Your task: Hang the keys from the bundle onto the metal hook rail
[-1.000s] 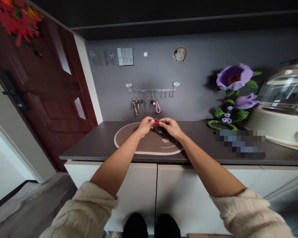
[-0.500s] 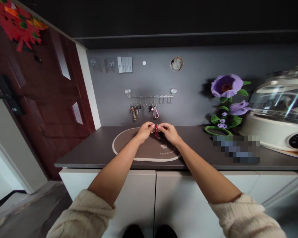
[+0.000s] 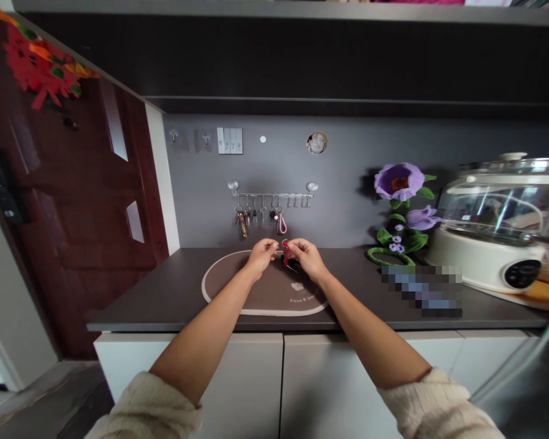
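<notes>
Left hand (image 3: 261, 256) has backed off a bit, fingers pressed together just beside the red key strap (image 3: 285, 252). Right hand (image 3: 306, 259) pinches that strap, with a dark fob (image 3: 291, 264) right by it, over the brown mat (image 3: 229, 289).

Shiny chrome key rail (image 3: 272, 195), matt dark countertop (image 3: 139, 318), glossy glass lid (image 3: 496, 207), red fob (image 3: 285, 251) perhaps plastic

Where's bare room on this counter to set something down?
Left of the oval mat, the dark countertop is bare; so is the mat's front, below the left hand and right hand. Crowded: the right end, with purple flower ornament and glass-lidded cooker.
</notes>
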`<state>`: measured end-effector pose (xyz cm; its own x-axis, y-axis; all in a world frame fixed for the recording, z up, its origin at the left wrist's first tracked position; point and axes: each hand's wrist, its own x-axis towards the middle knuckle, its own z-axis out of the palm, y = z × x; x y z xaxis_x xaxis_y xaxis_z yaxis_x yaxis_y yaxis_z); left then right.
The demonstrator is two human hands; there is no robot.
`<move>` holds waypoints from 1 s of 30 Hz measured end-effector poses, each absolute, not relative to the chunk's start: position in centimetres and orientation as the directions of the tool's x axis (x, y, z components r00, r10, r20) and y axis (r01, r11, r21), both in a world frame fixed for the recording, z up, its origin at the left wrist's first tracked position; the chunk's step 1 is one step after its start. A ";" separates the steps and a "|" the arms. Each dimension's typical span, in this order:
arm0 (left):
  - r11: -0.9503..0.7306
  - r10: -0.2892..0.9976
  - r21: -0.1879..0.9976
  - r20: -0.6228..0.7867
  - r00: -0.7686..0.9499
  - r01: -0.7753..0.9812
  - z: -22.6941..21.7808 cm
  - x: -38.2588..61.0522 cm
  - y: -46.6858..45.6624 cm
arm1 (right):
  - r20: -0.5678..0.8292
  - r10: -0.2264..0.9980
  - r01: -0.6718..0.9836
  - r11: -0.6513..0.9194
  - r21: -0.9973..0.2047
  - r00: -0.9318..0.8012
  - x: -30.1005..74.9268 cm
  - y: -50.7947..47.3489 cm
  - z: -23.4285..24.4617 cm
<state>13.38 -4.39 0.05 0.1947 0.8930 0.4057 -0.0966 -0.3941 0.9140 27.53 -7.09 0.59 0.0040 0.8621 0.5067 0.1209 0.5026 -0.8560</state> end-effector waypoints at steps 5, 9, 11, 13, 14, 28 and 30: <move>-0.327 0.937 0.945 0.322 0.133 0.017 2.2 13.2 -4.2 | 0.465 0.885 0.020 0.465 -0.885 0.020 27.6 -7.2 1.8; -0.375 0.924 0.926 0.369 0.098 0.047 3.6 13.6 -3.7 | 0.427 0.902 -0.035 0.430 -0.902 0.069 27.8 -7.0 3.0; -0.411 0.910 0.910 0.406 0.078 0.060 3.6 13.9 -3.2 | 0.414 0.906 -0.043 0.419 -0.907 0.086 28.0 -6.8 3.7; -0.450 0.893 0.890 0.446 0.057 0.077 3.0 14.2 -2.6 | 0.408 0.907 -0.031 0.413 -0.910 0.108 28.2 -6.5 4.5; -0.470 0.882 0.878 0.468 0.051 0.086 2.6 14.3 -2.4 | 0.405 0.907 -0.021 0.410 -0.912 0.120 28.3 -6.3 4.9; -0.592 0.798 0.743 0.596 0.096 0.311 -1.2 13.6 0.1 | 0.402 0.878 0.074 0.397 -0.915 0.261 28.4 -0.7 9.3; -0.590 0.799 0.742 0.594 0.097 0.319 -1.2 13.6 0.1 | 0.396 0.871 0.095 0.386 -0.918 0.290 28.4 0.1 9.5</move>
<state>13.61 0.07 -1.22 0.0974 0.7987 0.5938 0.3193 -0.5901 0.7415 28.37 0.07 9.55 0.2904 0.8710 0.3962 0.0950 0.3857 -0.9177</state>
